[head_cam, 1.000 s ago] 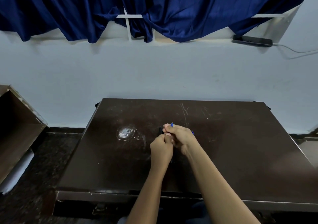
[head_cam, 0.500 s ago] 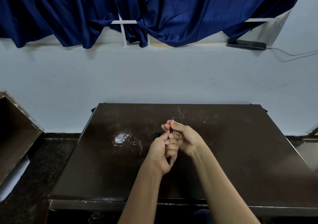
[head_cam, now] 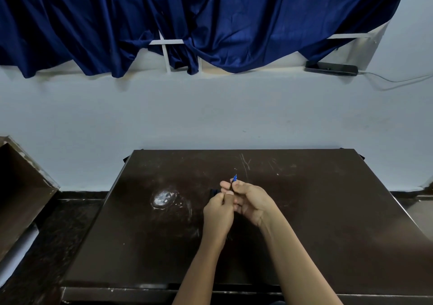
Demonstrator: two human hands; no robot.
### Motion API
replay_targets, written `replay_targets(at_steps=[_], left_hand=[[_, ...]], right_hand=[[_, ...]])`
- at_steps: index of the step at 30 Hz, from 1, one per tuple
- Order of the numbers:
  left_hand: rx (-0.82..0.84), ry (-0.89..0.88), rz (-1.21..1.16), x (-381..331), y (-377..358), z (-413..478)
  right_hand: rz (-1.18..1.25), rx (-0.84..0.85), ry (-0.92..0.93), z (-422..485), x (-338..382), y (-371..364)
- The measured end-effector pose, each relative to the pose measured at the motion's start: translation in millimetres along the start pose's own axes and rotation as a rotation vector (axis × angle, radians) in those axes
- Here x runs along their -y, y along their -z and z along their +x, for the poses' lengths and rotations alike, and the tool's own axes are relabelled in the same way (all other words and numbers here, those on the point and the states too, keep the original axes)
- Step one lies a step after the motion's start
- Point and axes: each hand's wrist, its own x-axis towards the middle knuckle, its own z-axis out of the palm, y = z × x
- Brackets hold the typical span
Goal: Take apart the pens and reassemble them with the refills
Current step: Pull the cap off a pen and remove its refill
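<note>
Above the dark table (head_cam: 328, 222), centre: right hand (head_cam: 251, 202) grips an upright pen (head_cam: 232, 184), blue tip (head_cam: 235, 177) uppermost. Left hand (head_cam: 218, 213) curls against its lower end, hold not discernible. Risk: a twisting pull may fling small parts onto the dark wood. Barrel, refill and a dark piece (head_cam: 214, 191) behind the knuckles remain indistinct.

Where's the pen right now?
Head view, above the table centre: the pen is in the right hand, blue tip up, left hand pinching its lower end.
</note>
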Motion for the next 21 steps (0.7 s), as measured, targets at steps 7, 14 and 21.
replay_targets(at_steps=[7,14,21], left_hand=[[-0.036,-0.012,-0.040,-3.9,-2.0,3.1],[-0.062,0.004,-0.057,-4.0,-5.9,4.8],[-0.101,0.012,-0.094,-4.9,-6.1,4.4]], right_hand=[[-0.054,-0.092,0.085,7.6,-5.0,-2.6],[-0.191,-0.099,0.123,13.5,-8.8,-6.9],[-0.071,-0.089,0.063,14.9,-6.2,-10.9]])
